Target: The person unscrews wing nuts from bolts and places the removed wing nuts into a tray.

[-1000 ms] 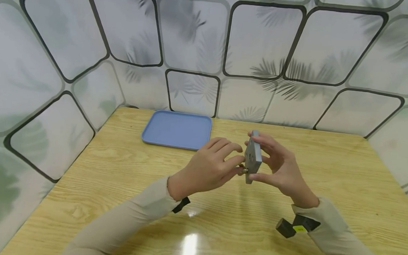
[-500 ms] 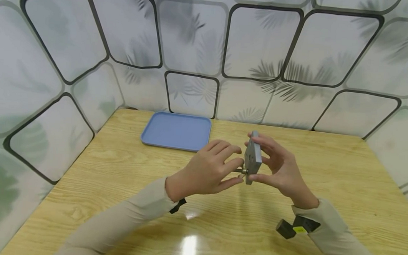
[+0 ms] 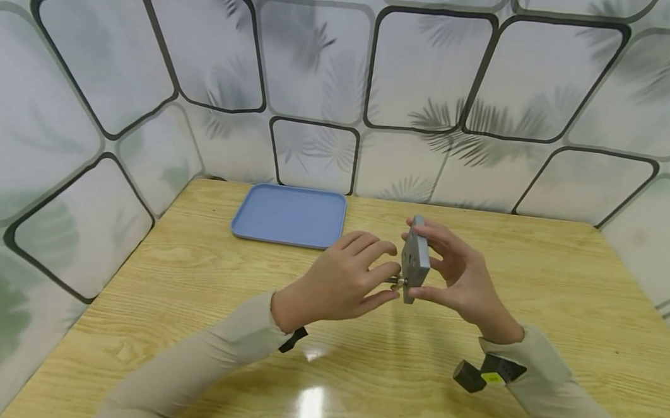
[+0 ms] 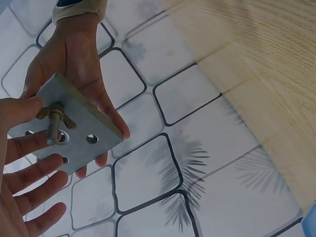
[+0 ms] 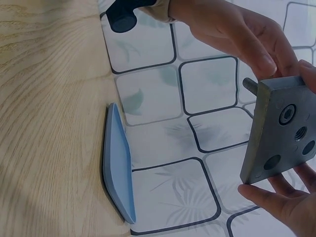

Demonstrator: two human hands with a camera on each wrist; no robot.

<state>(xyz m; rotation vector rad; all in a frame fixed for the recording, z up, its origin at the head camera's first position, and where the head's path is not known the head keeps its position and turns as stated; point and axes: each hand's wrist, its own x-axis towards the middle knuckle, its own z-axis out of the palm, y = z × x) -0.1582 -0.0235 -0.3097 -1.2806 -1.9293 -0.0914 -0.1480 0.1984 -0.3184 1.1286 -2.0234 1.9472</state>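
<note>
My right hand (image 3: pixel 463 279) holds a thick grey metal plate (image 3: pixel 416 259) upright by its edges, thumb at the bottom and fingers at the top. Several holes pierce the plate, and a hex-socket screw head (image 5: pixel 288 114) sits in one of them in the right wrist view. On the opposite face, a threaded bolt (image 4: pixel 53 131) sticks out with a brass-coloured wing nut (image 4: pixel 68 120) close to the plate. The thumb and index finger of my left hand (image 3: pixel 343 277) lie on either side of the wing nut; its other fingers are spread loosely.
A blue tray (image 3: pixel 289 216) lies at the back left of the wooden table (image 3: pixel 195 277). Patterned cloth panels (image 3: pixel 320 63) stand around the back and sides. A black wrist camera (image 3: pixel 470 375) hangs below the right sleeve.
The left thumb and index finger have parted from a tighter pinch, and the bolt shows more between them. The wing nut looks slightly turned. The plate and right hand have barely moved.
</note>
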